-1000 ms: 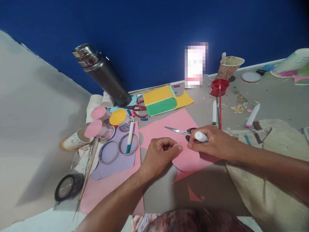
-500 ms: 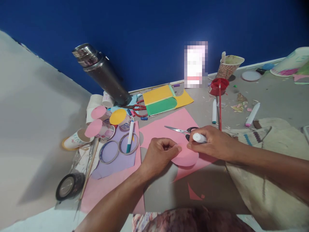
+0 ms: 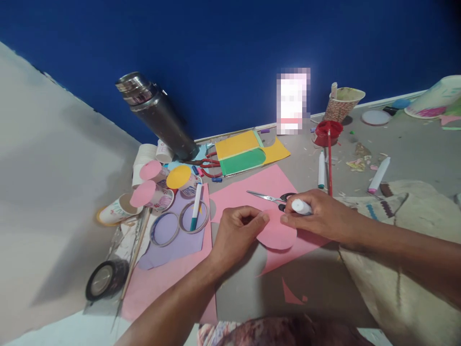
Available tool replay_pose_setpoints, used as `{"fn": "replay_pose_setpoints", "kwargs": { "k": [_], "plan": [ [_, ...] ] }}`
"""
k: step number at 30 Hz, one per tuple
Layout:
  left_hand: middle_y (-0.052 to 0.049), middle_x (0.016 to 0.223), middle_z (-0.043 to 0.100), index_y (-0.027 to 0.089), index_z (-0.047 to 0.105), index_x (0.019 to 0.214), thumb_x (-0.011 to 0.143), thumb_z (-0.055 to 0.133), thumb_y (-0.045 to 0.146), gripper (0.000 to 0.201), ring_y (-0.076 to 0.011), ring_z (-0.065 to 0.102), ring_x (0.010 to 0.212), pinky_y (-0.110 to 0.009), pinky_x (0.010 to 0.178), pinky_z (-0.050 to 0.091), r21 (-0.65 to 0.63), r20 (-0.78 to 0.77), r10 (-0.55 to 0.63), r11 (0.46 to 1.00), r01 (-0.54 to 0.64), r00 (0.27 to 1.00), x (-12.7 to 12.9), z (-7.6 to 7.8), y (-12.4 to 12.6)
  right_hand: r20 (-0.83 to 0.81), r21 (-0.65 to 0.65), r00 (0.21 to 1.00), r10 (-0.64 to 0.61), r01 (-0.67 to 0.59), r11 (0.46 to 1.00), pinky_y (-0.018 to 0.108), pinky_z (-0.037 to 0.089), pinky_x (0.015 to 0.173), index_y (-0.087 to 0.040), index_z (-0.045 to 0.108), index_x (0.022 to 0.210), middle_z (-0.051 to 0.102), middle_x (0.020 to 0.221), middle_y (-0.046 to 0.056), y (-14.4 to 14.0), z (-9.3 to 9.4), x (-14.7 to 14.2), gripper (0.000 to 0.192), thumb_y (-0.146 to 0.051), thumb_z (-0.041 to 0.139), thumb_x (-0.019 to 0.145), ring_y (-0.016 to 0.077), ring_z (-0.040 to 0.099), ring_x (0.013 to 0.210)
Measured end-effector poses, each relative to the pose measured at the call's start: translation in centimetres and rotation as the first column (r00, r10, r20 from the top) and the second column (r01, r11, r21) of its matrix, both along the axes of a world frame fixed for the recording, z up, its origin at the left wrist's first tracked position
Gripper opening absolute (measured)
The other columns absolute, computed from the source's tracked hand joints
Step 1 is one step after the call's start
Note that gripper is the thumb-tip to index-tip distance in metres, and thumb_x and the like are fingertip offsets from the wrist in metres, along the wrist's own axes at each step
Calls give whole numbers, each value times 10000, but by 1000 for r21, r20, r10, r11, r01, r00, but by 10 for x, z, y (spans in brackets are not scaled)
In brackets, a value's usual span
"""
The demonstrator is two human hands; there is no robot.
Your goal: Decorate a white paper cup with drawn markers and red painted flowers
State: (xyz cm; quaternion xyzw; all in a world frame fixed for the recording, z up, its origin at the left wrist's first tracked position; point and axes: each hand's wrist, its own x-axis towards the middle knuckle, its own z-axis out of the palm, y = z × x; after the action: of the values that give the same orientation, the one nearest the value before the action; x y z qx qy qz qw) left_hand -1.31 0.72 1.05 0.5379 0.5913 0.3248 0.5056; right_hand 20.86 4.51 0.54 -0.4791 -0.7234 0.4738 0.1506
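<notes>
A pink paper circle (image 3: 278, 234) is pinched at its left edge between the thumb and fingers of my left hand (image 3: 240, 230). My right hand (image 3: 317, 214) is closed around a thick white tube (image 3: 301, 207), whose round end points up toward me; its exact kind is hidden by the grip. The right thumb and fingertip touch the circle's right edge. Beneath both hands lies a larger pink sheet (image 3: 264, 185). Scissors (image 3: 265, 196) rest on that sheet just beyond my hands, their black handles partly covered by my right hand.
Left are paper cups with pink (image 3: 144, 193) and yellow (image 3: 179, 177) discs, tape rings (image 3: 164, 229), a marker (image 3: 196, 206) and black tape (image 3: 103, 281). A dark flask (image 3: 163, 122) stands behind. Right are a red pot (image 3: 327, 133), markers (image 3: 379, 175) and a cream cloth (image 3: 414, 269).
The view has shifted slightly, so everything sits a little lower and further right. Both hands keep their hold on the paper circle and the white tube.
</notes>
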Motion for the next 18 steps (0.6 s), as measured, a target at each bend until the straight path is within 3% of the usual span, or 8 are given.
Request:
{"fn": "replay_pose_setpoints", "kwargs": {
  "k": [6, 13, 18],
  "plan": [
    [-25, 703, 692, 159, 761, 716, 862, 696, 367, 263, -143, 543, 677, -271, 635, 405, 90, -34, -47, 995, 50, 998, 0, 4, 0, 56, 94, 998, -38, 33, 995, 319, 335, 612, -227, 502, 616, 556, 623, -5, -4, 4, -5, 346, -485, 602, 824, 153, 471, 611],
    [3, 594, 586, 172, 667, 591, 920, 672, 322, 361, -131, 483, 617, -287, 619, 370, 241, -138, -35, 968, 68, 990, -1, -7, -5, 76, 104, 995, -62, 54, 993, 312, 312, 595, -233, 497, 628, 511, 611, -12, -6, 2, -7, 425, -601, 615, 806, 150, 432, 603],
    [-37, 801, 756, 178, 793, 811, 943, 663, 364, 263, -165, 629, 752, -280, 703, 448, 269, -119, -76, 957, 106, 990, 2, 0, -6, 93, 151, 993, -75, 61, 987, 323, 300, 604, -238, 444, 599, 481, 599, -5, -5, 7, -6, 405, -558, 572, 811, 155, 433, 603]
  ]
}}
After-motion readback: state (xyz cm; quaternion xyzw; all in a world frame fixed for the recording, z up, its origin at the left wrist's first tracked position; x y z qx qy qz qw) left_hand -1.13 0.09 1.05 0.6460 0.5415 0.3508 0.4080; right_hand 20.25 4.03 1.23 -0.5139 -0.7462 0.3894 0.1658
